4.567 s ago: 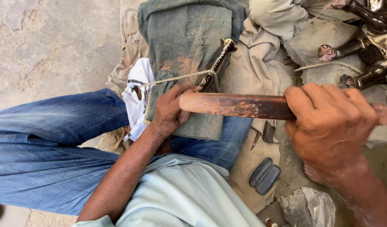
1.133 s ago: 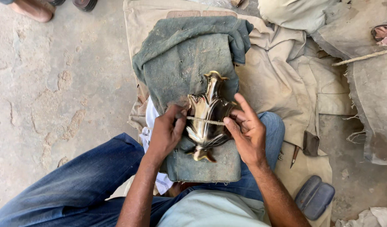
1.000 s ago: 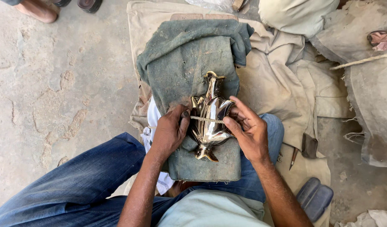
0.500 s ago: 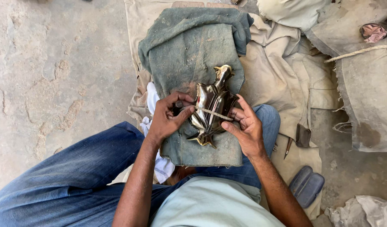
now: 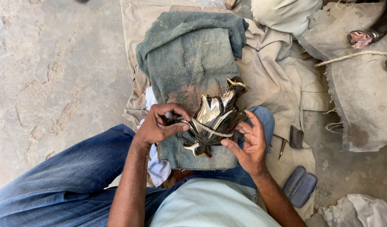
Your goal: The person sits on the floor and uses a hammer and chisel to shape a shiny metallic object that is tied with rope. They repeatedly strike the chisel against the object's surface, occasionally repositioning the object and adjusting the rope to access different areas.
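A shiny brass leaf-shaped dish (image 5: 214,117) rests tilted on a dusty grey-green cloth pad (image 5: 189,63) over my lap. My left hand (image 5: 159,124) pinches its left edge, where a pale cord (image 5: 210,130) crosses the metal. My right hand (image 5: 250,143) cups the dish's lower right edge with the fingers curled under it. The dish's stem end points up and to the right.
Beige sacking (image 5: 286,84) covers the ground to the right. A dark blue case (image 5: 300,186) lies by my right knee, near a small chisel-like tool (image 5: 281,148) and a dark block (image 5: 296,136). Bare concrete floor (image 5: 46,75) is on the left. A rope (image 5: 353,56) crosses the upper right.
The wooden stick held 4.6 s ago is gone from my right hand. Both hands now hold the brass dish, which has turned so that its stem points further right.
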